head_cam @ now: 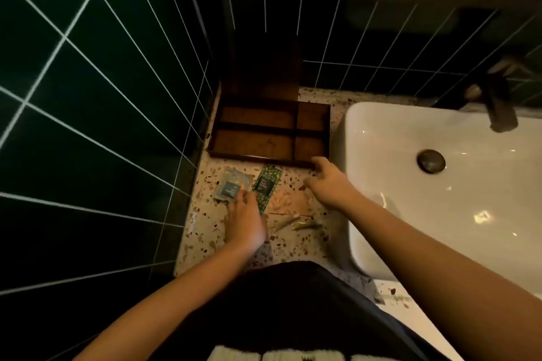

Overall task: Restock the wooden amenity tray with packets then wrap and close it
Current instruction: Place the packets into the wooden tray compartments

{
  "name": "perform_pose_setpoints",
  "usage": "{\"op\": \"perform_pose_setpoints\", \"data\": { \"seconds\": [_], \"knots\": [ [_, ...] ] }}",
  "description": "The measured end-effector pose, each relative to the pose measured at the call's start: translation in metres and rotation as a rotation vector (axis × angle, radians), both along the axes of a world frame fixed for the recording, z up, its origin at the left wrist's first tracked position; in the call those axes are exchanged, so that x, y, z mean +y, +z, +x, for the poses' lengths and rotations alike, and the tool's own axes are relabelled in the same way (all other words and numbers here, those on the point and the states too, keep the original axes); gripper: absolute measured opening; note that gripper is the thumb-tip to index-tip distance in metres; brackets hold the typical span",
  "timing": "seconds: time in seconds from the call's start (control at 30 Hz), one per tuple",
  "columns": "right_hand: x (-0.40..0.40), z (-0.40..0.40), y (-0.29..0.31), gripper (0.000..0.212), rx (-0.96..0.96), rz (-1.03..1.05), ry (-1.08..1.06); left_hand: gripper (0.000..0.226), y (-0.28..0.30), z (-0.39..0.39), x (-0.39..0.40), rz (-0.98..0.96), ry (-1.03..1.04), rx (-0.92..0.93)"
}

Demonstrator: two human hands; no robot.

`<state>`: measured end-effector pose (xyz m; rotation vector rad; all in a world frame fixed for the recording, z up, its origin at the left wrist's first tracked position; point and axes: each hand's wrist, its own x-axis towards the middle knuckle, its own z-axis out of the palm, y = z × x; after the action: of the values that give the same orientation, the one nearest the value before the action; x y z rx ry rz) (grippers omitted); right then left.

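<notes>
The wooden amenity tray (pixel 258 157) lies on the terrazzo counter in the corner, its compartments bare and its lid (pixel 264 73) standing upright against the back wall. In front of it lie a grey-blue packet (pixel 231 186), a long green packet (pixel 268 184) and a pale pinkish packet (pixel 289 204). My left hand (pixel 245 221) rests on the near edges of the grey-blue and green packets, fingers down on them. My right hand (pixel 328 182) reaches to the tray's front right corner, fingers spread, fingertips touching the rim.
A white basin (pixel 440 184) with a dark drain and tap fills the right side. Dark green tiled walls close in the left and back. Two small wrapped items (pixel 296 223) lie on the counter (pixel 205 231) near the basin.
</notes>
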<state>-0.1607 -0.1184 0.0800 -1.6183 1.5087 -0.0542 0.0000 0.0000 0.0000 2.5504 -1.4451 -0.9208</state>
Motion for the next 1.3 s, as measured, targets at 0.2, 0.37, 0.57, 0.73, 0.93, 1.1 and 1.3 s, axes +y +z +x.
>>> {"op": "perform_pose_setpoints", "data": {
  "seconds": [0.2,0.37,0.57,0.73,0.93,1.1,1.3],
  "knots": [
    [-0.028,0.014,-0.034,0.073,0.224,0.039,0.230,0.056,-0.011,-0.003,-0.004,0.026,0.050,-0.097],
    [-0.039,0.023,-0.051,0.084,0.333,0.048,0.348,0.054,-0.022,0.005,-0.010,-0.007,0.072,-0.128],
    [-0.034,0.021,-0.059,0.076,0.362,0.030,0.386,0.046,-0.026,0.012,-0.022,-0.007,0.105,-0.097],
    [-0.034,0.020,-0.059,0.076,0.357,0.011,0.397,0.031,-0.020,0.016,-0.036,0.052,0.146,-0.096],
    [-0.034,0.019,-0.058,0.079,0.355,0.020,0.408,0.023,-0.011,0.019,-0.036,0.133,0.105,0.068],
    [-0.034,0.019,-0.059,0.081,0.341,0.024,0.412,0.025,0.015,0.025,-0.035,0.015,0.075,0.137],
    [-0.033,0.017,-0.063,0.084,0.342,0.004,0.422,0.031,0.053,0.043,-0.071,-0.212,-0.059,0.029]
  ]
}}
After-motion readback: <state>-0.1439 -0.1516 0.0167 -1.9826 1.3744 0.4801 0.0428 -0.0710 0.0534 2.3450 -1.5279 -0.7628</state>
